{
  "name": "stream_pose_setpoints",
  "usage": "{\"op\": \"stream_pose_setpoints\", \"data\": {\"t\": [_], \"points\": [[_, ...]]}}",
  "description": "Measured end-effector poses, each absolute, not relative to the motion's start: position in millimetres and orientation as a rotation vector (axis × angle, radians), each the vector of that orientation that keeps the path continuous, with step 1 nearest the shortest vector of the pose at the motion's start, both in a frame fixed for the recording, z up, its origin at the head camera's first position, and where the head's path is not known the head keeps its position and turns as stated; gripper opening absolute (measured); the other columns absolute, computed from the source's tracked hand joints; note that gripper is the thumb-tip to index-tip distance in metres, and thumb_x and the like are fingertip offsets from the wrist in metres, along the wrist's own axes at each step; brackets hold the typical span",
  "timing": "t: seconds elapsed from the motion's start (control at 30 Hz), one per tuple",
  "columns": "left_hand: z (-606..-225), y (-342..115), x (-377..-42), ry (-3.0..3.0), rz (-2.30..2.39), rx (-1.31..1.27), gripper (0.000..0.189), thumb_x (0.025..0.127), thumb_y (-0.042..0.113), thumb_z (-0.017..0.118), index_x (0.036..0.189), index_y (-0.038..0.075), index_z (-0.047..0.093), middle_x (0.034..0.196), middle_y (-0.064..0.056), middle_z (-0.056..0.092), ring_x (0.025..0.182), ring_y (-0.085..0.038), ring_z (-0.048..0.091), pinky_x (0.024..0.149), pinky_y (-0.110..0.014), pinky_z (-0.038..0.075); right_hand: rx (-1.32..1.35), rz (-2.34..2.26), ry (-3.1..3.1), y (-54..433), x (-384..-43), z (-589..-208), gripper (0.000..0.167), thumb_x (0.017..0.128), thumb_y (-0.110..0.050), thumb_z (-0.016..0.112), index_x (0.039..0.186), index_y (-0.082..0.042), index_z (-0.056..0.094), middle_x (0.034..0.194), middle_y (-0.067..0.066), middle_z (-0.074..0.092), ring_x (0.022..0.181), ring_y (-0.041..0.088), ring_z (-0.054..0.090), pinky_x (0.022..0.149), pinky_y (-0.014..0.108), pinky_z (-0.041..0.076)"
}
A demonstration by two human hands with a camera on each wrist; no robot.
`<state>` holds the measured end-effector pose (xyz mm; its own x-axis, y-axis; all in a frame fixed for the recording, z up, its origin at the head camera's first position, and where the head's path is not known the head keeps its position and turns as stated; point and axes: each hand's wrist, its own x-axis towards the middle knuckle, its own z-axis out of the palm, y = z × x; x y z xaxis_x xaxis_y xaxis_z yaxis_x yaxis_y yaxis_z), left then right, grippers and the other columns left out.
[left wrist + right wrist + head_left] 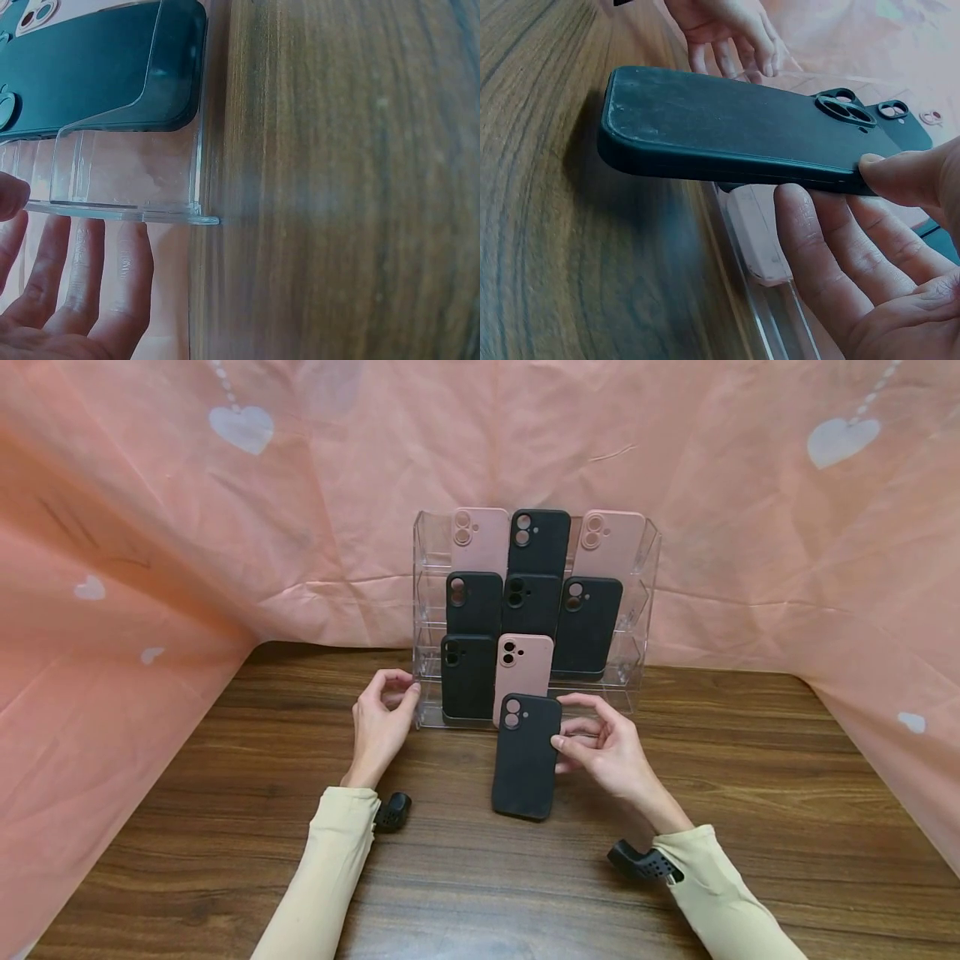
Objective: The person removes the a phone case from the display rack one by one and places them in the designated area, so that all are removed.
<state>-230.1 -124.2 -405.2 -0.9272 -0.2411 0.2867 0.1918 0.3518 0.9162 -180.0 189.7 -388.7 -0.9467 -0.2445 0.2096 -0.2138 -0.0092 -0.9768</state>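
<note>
My right hand [603,747] pinches a black phone case [527,760] by its right long edge, thumb on the back face and fingers beneath. The case stands tilted in front of a clear acrylic stand [637,610], its camera cutout at the top; in the right wrist view its lower end is lifted above the table. At the stand's left side, my left hand [382,718] holds the side panel's edge between thumb and fingertips. On the bottom tier are a black case [468,672] and a pink case [525,664], which the held case partly hides.
Higher tiers hold several more cases, among them a pink one [611,543] at upper right and a black one [592,622] below it. The stand rests on a brown wooden table [247,760]. Pink cloth [337,527] with white hearts encloses the back and sides.
</note>
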Motion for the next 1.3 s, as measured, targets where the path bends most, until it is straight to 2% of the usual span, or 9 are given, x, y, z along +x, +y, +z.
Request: {"op": "stream_pose_setpoints", "data": {"t": [0.27, 0.5, 1.0, 1.3], "points": [[-406, -124, -231, -2.241, -1.612, 0.03, 0.017, 0.096, 0.022, 0.071, 0.108, 0.012, 0.068, 0.107, -0.008, 0.073, 0.093, -0.022, 0.076, 0.064, -0.016, 0.054, -0.426, -2.144, 2.123, 180, -180, -393, 0.055, 0.089, 0.013, 0.068, 0.138, -0.004, 0.049, 0.093, -0.001, 0.074, 0.077, 0.013, 0.074, 0.064, 0.05, 0.064], [-404, -124, -231, -2.243, -1.618, 0.022, 0.016, 0.096, 0.022, 0.071, 0.108, 0.012, 0.067, 0.106, -0.008, 0.072, 0.092, -0.022, 0.076, 0.063, -0.017, 0.055, -0.401, -2.088, 2.116, 167, -180, -395, 0.057, 0.089, 0.013, 0.068, 0.14, -0.002, 0.047, 0.093, -0.001, 0.071, 0.074, 0.013, 0.072, 0.064, 0.053, 0.063], [-404, -126, -232, -2.245, -1.617, -0.004, 0.017, 0.096, 0.019, 0.07, 0.11, 0.011, 0.067, 0.108, -0.01, 0.072, 0.093, -0.025, 0.076, 0.063, -0.018, 0.058, -0.352, -1.969, 2.204, 146, -186, -402, 0.055, 0.09, 0.009, 0.069, 0.14, -0.006, 0.053, 0.1, 0.017, 0.069, 0.074, 0.012, 0.072, 0.062, 0.047, 0.064], [-403, -126, -231, -2.246, -1.646, -0.004, 0.017, 0.096, 0.018, 0.07, 0.111, 0.01, 0.066, 0.108, -0.01, 0.071, 0.092, -0.026, 0.077, 0.061, -0.021, 0.06, -0.345, -1.889, 2.227, 138, -190, -408, 0.05, 0.091, 0.009, 0.067, 0.139, -0.001, 0.056, 0.105, 0.025, 0.067, 0.075, 0.01, 0.071, 0.063, 0.044, 0.065]]}}
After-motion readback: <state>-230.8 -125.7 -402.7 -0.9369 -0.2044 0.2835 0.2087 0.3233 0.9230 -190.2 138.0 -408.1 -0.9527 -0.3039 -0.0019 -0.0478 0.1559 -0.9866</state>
